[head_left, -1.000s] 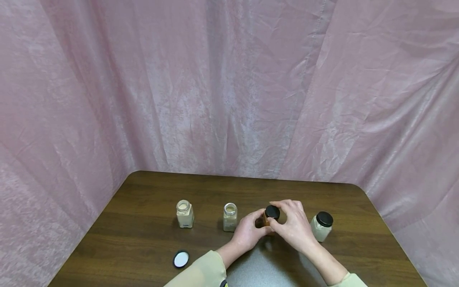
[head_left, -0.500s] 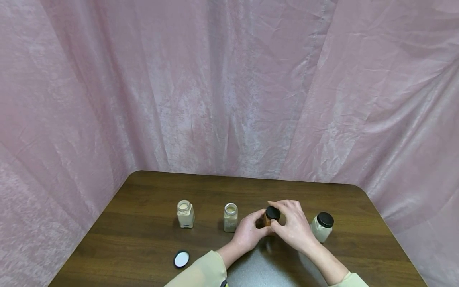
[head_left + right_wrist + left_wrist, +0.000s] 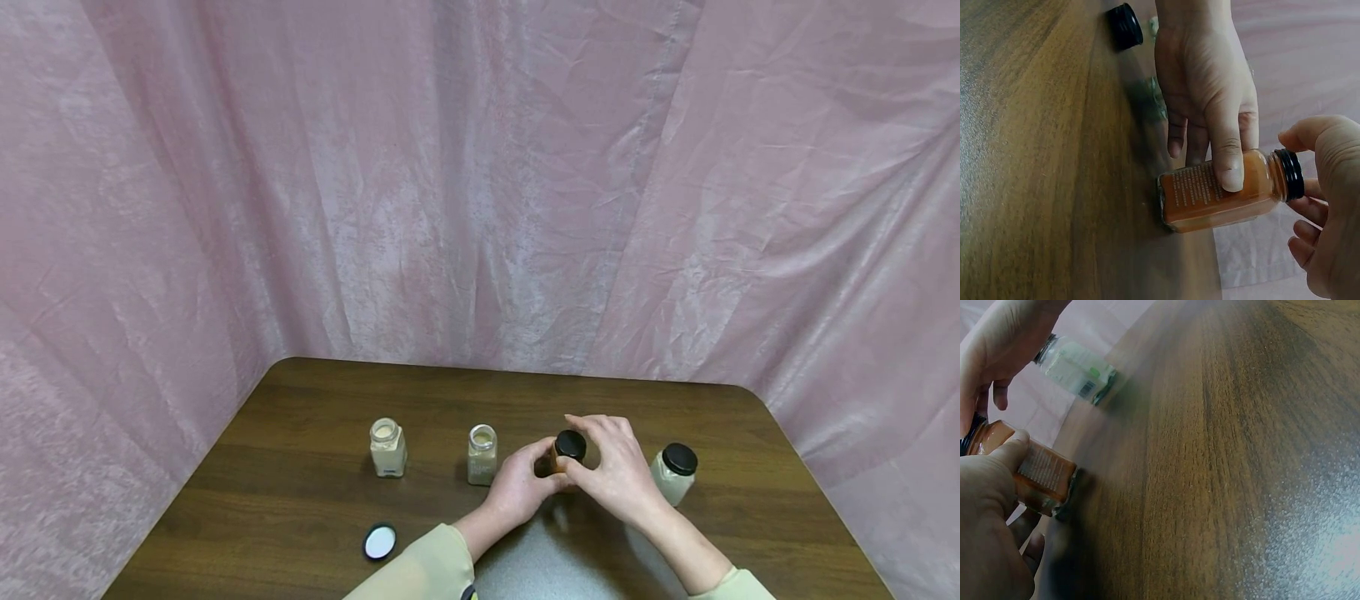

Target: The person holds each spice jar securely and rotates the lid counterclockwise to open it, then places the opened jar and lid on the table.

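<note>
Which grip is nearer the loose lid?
Left. The left grip is beyond the loose lid, to its right, on the orange jar; the right grip is farther right, at that jar's cap.

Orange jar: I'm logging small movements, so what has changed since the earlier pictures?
The right hand has spread slightly around the black lid on the orange jar: thumb leftward, forefinger tip forward. Whether it let go is unclear. The left hand still holds the jar; three pale jars and the loose lid stayed put.
</note>
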`<state>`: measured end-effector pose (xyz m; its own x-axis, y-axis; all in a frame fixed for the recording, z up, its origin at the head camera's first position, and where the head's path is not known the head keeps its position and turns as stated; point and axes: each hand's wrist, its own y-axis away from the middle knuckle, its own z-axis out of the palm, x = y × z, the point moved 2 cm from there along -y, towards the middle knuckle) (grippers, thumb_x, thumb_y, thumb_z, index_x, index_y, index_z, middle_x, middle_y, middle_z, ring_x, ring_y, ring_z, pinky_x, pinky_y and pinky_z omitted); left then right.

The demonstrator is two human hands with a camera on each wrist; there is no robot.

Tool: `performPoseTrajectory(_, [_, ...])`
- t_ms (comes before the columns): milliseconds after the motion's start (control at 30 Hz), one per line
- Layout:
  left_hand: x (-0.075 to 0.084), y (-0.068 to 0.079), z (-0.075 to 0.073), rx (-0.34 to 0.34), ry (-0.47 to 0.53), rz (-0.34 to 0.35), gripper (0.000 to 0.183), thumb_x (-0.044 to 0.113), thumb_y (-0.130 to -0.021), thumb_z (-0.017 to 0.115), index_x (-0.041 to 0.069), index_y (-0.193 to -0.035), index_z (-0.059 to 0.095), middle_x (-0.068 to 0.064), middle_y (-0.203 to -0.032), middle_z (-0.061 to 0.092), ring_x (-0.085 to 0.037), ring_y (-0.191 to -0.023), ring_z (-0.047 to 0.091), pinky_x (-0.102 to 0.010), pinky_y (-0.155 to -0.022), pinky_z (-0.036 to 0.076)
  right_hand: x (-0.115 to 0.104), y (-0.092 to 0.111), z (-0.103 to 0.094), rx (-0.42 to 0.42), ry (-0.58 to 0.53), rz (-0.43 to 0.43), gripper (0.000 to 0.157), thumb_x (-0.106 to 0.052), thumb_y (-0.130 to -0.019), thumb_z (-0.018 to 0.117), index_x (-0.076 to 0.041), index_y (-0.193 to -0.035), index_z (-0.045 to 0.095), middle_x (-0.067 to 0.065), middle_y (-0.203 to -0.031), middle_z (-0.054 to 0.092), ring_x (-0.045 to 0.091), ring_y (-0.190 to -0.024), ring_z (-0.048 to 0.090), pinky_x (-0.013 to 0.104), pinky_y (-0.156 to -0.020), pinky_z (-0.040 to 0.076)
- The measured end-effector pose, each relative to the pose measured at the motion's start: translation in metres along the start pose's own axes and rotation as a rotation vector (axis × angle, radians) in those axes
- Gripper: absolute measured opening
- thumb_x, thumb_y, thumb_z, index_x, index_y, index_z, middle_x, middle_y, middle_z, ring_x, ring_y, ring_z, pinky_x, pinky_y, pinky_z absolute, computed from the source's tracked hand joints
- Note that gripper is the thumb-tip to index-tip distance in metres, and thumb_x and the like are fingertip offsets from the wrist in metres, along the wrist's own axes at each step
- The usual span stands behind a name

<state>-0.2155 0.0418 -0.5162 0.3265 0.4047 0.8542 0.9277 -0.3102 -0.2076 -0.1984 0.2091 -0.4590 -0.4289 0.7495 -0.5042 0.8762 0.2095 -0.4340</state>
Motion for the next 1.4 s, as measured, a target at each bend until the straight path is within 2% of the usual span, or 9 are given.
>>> performPoseTrajectory(167, [0.0001,0.0002,-0.0002,-0.013,0.018,-0.013,0.038,0.041,-0.085,0.083,0.03,-0.119,0.071,0.017,-0.103,0.067,-0.006,-0.101,0.061,-0.033,-0.089,0.049,0.0017,-0.0011,-0.0036,-0.004,0.028,0.032,0.061,-0.037,-0.079,0.087,-0.014,-0.132,0.068,0.001,-0.123,0.067,0.027,-0.12,0.05,0.049,-0.097,0.042])
performPoseTrajectory(367, [0.0001,0.0006,-0.0004,-0.017,0.033,-0.021,0.038,0.04,-0.084,0.084,0.03,-0.119,0.071,0.019,-0.103,0.067,-0.005,-0.101,0.061,-0.032,-0.088,0.048,0.0024,-0.0016,-0.005,-0.001,0.044,0.044,0.061,-0.042,-0.077,0.089,-0.013,-0.128,0.069,0.0,-0.116,0.069,0.027,-0.116,0.051,0.048,-0.096,0.041])
performPoseTrajectory(700, [0.0009,0.0005,-0.0003,-0.022,0.048,-0.028,0.039,0.041,-0.085,0.083,0.03,-0.121,0.071,0.018,-0.113,0.069,-0.006,-0.109,0.061,-0.035,-0.093,0.049,0.0019,-0.0027,-0.0047,0.002,0.071,0.048,0.059,-0.049,-0.077,0.088,-0.012,-0.121,0.072,0.0,-0.113,0.07,0.028,-0.113,0.053,0.049,-0.097,0.039])
performPoseTrajectory(1200, [-0.0001,-0.0004,-0.0001,-0.016,0.032,-0.032,0.04,0.041,-0.085,0.083,0.032,-0.122,0.07,0.017,-0.117,0.068,-0.007,-0.111,0.061,-0.036,-0.095,0.049,0.0006,-0.0066,-0.0049,0.006,0.133,0.058,0.056,-0.064,-0.073,0.084,-0.019,-0.106,0.075,-0.004,-0.102,0.067,0.026,-0.109,0.052,0.048,-0.093,0.038])
performPoseTrajectory(1400, [0.0007,-0.0002,-0.0001,-0.013,0.016,-0.034,0.043,0.043,-0.085,0.083,0.031,-0.124,0.07,0.015,-0.12,0.068,-0.008,-0.114,0.061,-0.037,-0.097,0.048,0.0001,-0.007,-0.0042,0.003,0.151,0.059,0.047,-0.059,-0.074,0.085,-0.022,-0.099,0.074,-0.006,-0.1,0.067,0.025,-0.106,0.052,0.047,-0.091,0.039])
